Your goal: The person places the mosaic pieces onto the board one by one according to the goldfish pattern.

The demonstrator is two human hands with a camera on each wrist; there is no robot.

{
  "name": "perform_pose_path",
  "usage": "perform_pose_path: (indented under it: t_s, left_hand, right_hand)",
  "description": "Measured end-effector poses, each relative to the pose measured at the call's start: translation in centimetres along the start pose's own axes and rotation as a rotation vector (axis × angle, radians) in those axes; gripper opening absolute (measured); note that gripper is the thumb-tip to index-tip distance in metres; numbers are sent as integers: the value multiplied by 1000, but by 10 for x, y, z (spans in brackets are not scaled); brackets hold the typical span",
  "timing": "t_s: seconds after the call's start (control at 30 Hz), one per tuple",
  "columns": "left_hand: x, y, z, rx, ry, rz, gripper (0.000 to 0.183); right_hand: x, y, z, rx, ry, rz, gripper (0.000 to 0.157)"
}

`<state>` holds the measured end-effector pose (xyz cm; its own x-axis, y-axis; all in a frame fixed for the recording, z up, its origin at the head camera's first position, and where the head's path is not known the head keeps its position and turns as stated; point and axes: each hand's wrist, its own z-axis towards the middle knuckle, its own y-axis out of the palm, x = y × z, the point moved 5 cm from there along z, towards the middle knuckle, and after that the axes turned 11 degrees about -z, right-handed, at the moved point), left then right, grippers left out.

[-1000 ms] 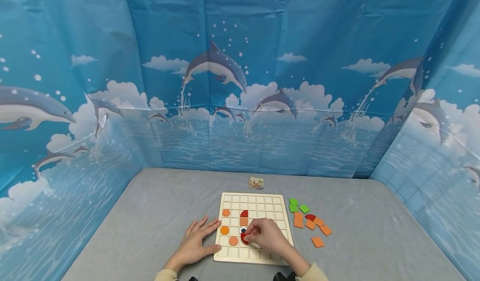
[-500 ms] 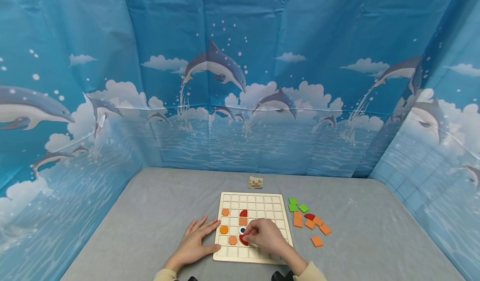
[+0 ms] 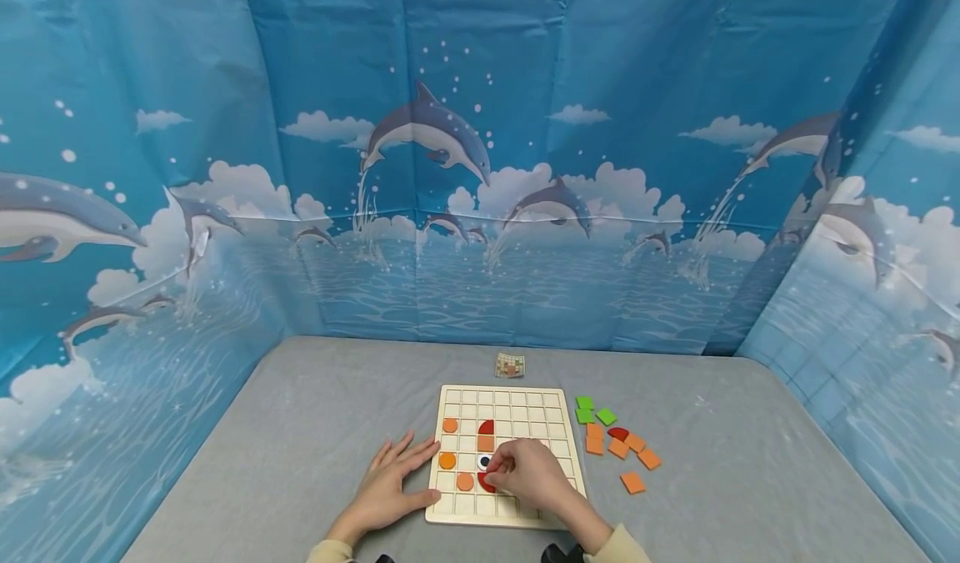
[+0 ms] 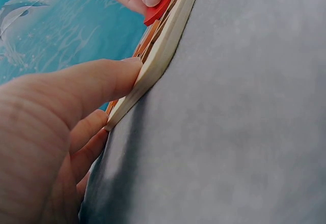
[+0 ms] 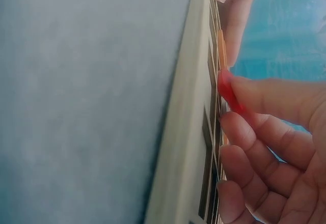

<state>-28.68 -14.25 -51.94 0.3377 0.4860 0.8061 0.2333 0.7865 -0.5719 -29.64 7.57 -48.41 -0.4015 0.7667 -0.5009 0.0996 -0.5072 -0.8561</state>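
A wooden grid board [image 3: 525, 521] lies on the grey table. Between thumb and fingers, my right hand [image 3: 528, 471] pinches a red quarter-circle tile [image 3: 486, 483] low over the grid, just below a white tile with a dark dot [image 3: 484, 462]. In the right wrist view this red tile [image 5: 229, 89] leans at a tilt, its edge right at the grid. My left hand [image 3: 386, 481] rests at the board's left edge, fingers spread and thumb touching the rim. Orange round tiles [image 3: 447, 460], an orange square [image 3: 486, 443] and another red quarter-circle [image 3: 487, 427] sit in the grid.
Right of the board lie several loose orange square tiles [image 3: 632, 483], green squares [image 3: 585, 402] and a red quarter-circle piece [image 3: 618, 434]. A small patterned card [image 3: 510, 366] lies beyond the board. A blue dolphin curtain [image 3: 480, 213] rises behind the table [image 3: 337, 396].
The red tile in my right hand has shifted slightly and turned a little over the same part of the grid. My left hand stays at the board's edge.
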Motion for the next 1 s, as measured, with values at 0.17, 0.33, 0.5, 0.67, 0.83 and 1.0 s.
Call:
perform_pose_path:
  t_s: [0.17,0.33,0.5,0.67,0.83,1.0]
  left_hand:
    - [-1,1,0,-3,-7,7,70]
    - [-2,2,0,-5,-8,8,70]
    - [-1,1,0,0,4,10,69]
    - [-1,1,0,2,12,9,69]
    - [-1,1,0,7,21,5,70]
    - [0,1,0,11,21,1,70]
  right_hand:
    - [-2,0,-1,9,-6,-21,16]
    - [-3,-1,-2,13,-6,-34,18]
    - [-2,1,-1,15,2,-48,19]
    - [-2,1,-1,25,0,-66,20]
    - [-2,1,-1,44,-17,-73,22]
    - [-2,0,-1,51,-28,-72,21]
